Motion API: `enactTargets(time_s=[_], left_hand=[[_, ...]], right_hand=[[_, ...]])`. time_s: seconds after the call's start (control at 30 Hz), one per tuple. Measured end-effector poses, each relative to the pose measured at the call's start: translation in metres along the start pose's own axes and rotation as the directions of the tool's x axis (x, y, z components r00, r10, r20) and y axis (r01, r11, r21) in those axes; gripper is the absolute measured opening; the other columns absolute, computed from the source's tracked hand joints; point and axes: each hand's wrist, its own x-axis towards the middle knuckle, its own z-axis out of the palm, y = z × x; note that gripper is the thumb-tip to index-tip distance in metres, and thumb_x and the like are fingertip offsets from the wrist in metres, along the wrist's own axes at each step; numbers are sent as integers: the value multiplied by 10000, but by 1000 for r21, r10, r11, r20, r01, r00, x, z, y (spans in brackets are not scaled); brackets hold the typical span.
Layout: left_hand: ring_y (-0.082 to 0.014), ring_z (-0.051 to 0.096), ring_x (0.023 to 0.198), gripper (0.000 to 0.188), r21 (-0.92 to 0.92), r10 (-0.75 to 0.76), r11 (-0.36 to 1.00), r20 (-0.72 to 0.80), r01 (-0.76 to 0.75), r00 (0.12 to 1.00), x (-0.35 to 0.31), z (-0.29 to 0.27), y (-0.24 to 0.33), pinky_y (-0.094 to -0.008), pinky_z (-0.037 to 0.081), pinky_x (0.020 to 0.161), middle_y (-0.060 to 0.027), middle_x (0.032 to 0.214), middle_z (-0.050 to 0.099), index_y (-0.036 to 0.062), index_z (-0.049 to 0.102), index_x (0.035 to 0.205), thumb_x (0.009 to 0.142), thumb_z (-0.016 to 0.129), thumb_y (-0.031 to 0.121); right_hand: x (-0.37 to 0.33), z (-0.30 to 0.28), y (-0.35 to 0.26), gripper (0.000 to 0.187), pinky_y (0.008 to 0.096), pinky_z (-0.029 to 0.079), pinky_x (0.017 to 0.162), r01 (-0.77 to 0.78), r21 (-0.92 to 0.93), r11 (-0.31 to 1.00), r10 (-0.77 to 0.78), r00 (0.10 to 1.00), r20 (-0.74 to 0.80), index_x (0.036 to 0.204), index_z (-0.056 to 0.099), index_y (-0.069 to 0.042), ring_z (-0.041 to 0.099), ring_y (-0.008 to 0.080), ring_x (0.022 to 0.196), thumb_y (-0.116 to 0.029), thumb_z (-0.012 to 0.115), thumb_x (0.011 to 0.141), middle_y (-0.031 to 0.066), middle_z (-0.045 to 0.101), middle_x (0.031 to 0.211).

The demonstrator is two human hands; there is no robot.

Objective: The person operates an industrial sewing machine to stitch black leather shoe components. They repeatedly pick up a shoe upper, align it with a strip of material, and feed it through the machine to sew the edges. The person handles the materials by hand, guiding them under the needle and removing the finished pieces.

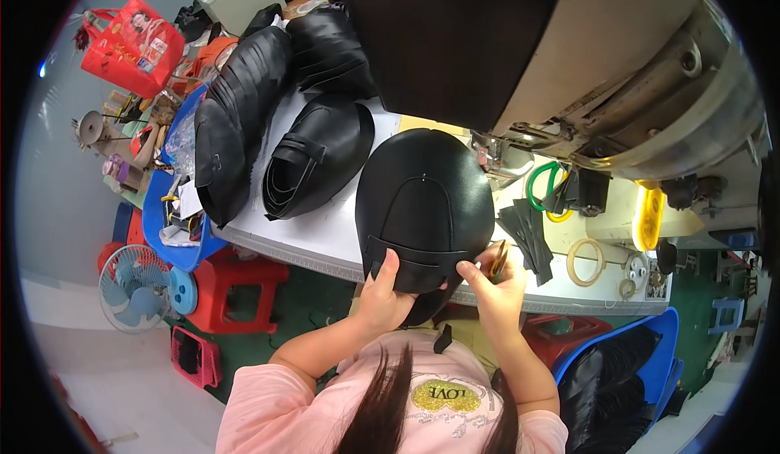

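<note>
An oval, domed black leather-like panel (467, 179) hangs upright in front of me at the table's front edge. It bears a stitched arch shape and a black strap (418, 253) across its lower part. My left hand (385, 298) is closed on the lower left edge, thumb in front and fingers hidden behind. At the lower right edge my right hand (497, 290) pinches the panel. Brass-coloured thread snips (498, 262) stick up from that same hand, their lower part hidden in its fingers.
A sewing machine (650, 72) overhangs the right of the white table (325, 247). Stacked black panels (248, 88) lie at the left, black strips (528, 239) at the right. A blue bin (662, 332) of black pieces stands lower right; a red stool (236, 291) and fan (134, 289), lower left.
</note>
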Motion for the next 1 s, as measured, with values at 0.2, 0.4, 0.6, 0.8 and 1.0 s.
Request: enactTargets(time_s=[0.2,0.4,0.6,0.8,1.0], left_hand=[[-286,449,1147,550,45,-43,998,16,43,999,0,-4,-1,-432,400,917,-147,1263,433,46,293,1310,927,305,441],[-259,509,1076,491,-129,-110,986,-31,105,993,1,-3,0,-428,456,859,-134,1216,470,52,303,1291,927,381,372],[-230,464,1125,468,-146,-112,984,-73,100,991,1,-2,1,-381,413,926,-111,1234,454,57,313,1292,925,412,330],[-143,479,1068,418,-33,-45,999,-119,41,992,-4,-2,-8,-292,422,888,-35,1167,489,98,400,1240,853,550,54],[-106,534,957,358,-60,-74,996,-146,65,986,-5,14,2,-250,455,788,-43,1095,537,63,454,1176,838,569,38]], right_hand=[[20,-6,-2,601,214,421,692,-311,384,869,211,936,281,1128,492,-5,514,75,777,-110,785,614,8,576,918],[27,-11,-8,650,278,424,836,-421,391,819,228,862,453,1147,485,-4,525,139,937,-100,792,582,45,567,1031],[27,-9,-10,650,288,414,861,-373,394,840,197,886,419,1151,481,2,518,158,959,-59,771,572,58,560,1048],[27,-16,13,667,325,417,887,-356,336,872,212,893,397,1165,452,7,526,210,1000,-62,763,579,80,545,1068],[27,-17,11,671,325,440,858,-395,348,850,236,877,419,1164,457,6,539,214,987,-49,765,570,91,549,1069]])
